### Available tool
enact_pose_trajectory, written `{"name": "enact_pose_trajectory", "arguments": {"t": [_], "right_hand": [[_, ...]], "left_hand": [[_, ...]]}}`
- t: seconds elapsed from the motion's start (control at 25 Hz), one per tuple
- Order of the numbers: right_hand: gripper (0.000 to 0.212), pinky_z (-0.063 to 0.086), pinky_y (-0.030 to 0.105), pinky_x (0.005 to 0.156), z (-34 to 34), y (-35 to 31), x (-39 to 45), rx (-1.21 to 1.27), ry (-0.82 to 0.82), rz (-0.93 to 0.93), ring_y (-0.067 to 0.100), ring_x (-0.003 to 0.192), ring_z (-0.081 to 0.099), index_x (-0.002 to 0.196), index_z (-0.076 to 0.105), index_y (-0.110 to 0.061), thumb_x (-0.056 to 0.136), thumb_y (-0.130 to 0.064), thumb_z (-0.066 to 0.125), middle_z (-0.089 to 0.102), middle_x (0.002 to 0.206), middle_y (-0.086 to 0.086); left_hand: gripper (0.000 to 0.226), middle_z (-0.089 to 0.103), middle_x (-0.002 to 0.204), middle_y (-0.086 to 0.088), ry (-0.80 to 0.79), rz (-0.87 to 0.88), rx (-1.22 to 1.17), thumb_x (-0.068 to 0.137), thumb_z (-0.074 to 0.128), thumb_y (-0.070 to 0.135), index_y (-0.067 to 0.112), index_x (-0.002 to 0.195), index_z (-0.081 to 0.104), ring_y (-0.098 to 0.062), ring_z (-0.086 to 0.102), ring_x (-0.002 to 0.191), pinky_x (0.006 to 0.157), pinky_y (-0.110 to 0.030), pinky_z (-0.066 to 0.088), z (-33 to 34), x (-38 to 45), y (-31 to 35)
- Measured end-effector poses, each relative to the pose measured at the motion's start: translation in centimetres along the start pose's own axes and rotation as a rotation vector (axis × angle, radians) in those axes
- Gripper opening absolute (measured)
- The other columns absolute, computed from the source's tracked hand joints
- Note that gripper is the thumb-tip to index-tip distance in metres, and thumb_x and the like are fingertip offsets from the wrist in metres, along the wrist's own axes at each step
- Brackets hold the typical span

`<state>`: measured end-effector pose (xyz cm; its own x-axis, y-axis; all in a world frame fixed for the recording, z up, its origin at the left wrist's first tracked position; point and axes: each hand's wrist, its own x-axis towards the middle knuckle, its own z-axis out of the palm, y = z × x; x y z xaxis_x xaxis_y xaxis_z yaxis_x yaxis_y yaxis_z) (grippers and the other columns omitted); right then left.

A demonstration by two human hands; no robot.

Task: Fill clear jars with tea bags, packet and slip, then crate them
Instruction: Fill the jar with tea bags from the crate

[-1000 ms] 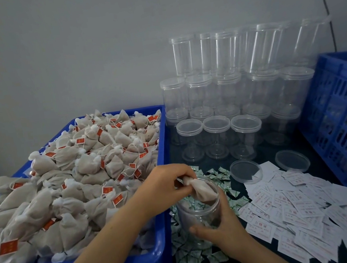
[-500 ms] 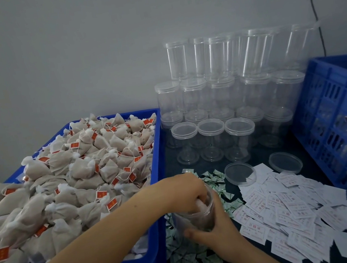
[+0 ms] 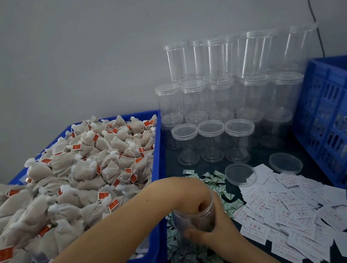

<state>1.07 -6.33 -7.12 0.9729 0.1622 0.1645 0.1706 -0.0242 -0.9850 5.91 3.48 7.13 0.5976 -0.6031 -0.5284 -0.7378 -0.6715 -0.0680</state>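
Note:
A clear jar stands on the small green-and-white packets at the front of the dark table. My right hand grips the jar's side from the right, thumb across the front. My left hand reaches down into the jar's mouth. Its fingers are inside and show only dimly through the wall, over a dark mass low in the jar. Whether they still hold a tea bag cannot be told. Loose tea bags with red tags fill the blue bin on the left. White printed slips lie to the right.
Empty lidded clear jars are stacked in tiers against the wall behind. Two loose lids lie by the slips. A blue slatted crate stands along the right edge. My left forearm crosses the bin's front corner.
My left hand carried a tea bag from the jar's mouth down into the jar; its fingers now sit deep inside. The right hand kept its grip on the jar.

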Motion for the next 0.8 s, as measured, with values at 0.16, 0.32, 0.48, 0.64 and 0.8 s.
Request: {"name": "enact_pose_trajectory", "arguments": {"t": [0.16,0.32,0.48,0.64,0.8], "right_hand": [[0.098,0.052,0.017,0.089,0.0,0.0,0.0,-0.004,-0.017,-0.005,-0.007,0.119,0.055,0.125,0.031,-0.073,0.049,-0.057,0.092,0.053,0.123,-0.039],[0.100,0.053,0.020,0.087,-0.1,0.3,-0.1,-0.005,-0.005,-0.003,-0.005,0.117,0.055,0.130,0.034,-0.065,0.053,-0.042,0.094,0.050,0.131,-0.020],[0.105,0.053,0.023,0.092,-0.1,0.4,-0.2,0.024,-0.010,0.015,-0.002,0.119,0.056,0.130,0.036,-0.064,0.045,-0.051,0.096,0.046,0.136,-0.010],[0.103,0.050,0.017,0.092,-0.1,0.3,-0.2,0.012,-0.005,0.003,-0.010,0.119,0.051,0.129,0.033,-0.067,0.047,-0.051,0.095,0.044,0.138,-0.012],[0.101,0.049,0.017,0.093,-0.1,0.4,-0.4,0.007,-0.004,0.001,-0.011,0.120,0.049,0.127,0.033,-0.070,0.049,-0.049,0.093,0.043,0.137,-0.012]], "left_hand": [[0.024,0.066,0.106,0.000,0.087,0.089,-0.091,0.094,0.052,0.019,0.016,0.113,0.066,-0.012,0.057,0.088,0.079,-0.024,0.044,-1.2,-1.5,-0.9],[0.014,0.062,0.092,0.024,0.407,0.027,-0.460,0.091,0.058,0.032,0.029,0.103,0.065,0.008,0.058,0.083,0.078,-0.011,0.047,-2.5,-4.6,-5.0],[0.010,0.066,0.103,0.009,0.877,-0.373,-0.503,0.090,0.060,0.029,0.027,0.098,0.064,-0.005,0.059,0.093,0.083,-0.020,0.047,0.6,-5.3,-10.6],[0.046,0.049,0.136,-0.006,0.824,-0.838,-0.144,0.088,0.059,0.034,0.019,0.131,0.049,-0.023,0.043,0.126,0.104,-0.037,0.037,5.7,-3.8,-13.8],[0.043,0.050,0.133,-0.005,0.624,-1.030,-0.052,0.090,0.050,0.039,0.023,0.130,0.049,-0.026,0.044,0.125,0.106,-0.044,0.032,7.9,-3.1,-15.6]]}}
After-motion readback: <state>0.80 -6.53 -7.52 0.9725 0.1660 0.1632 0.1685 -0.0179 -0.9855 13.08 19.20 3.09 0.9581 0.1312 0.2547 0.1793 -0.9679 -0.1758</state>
